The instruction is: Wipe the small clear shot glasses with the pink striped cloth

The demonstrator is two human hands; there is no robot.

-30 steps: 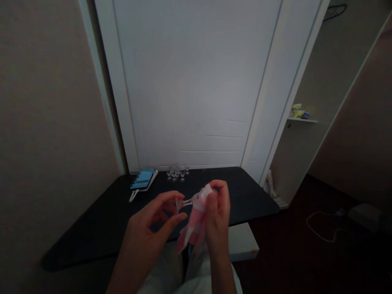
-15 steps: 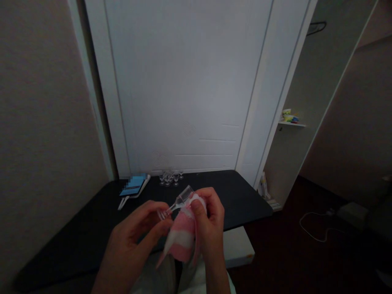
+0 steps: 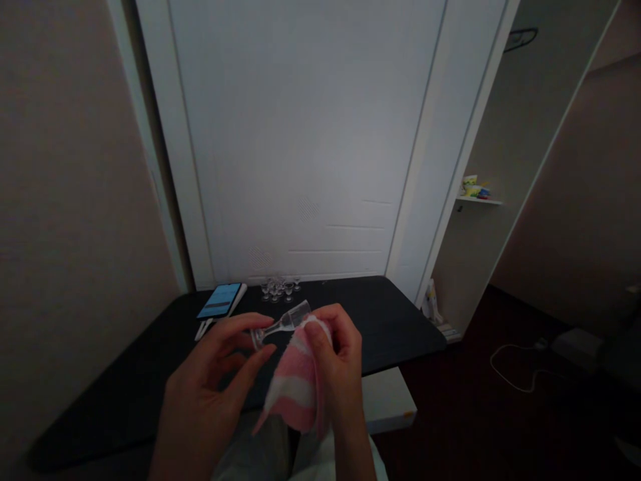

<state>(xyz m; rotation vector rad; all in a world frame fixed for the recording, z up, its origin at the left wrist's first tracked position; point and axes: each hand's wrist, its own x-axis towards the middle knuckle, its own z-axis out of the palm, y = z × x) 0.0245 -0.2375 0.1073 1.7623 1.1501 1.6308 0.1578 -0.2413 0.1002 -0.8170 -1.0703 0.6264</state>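
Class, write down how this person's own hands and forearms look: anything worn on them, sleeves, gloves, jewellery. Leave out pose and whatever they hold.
The left hand and right hand are bare, with no gloves. Both forearms are uncovered down to the picture's lower edge; no sleeve shows. No ring, watch or bracelet can be made out, though the picture is dim.

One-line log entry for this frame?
left hand holds small clear stemmed glass by foot | right hand holds pink-and-white cloth at bowl | over black table
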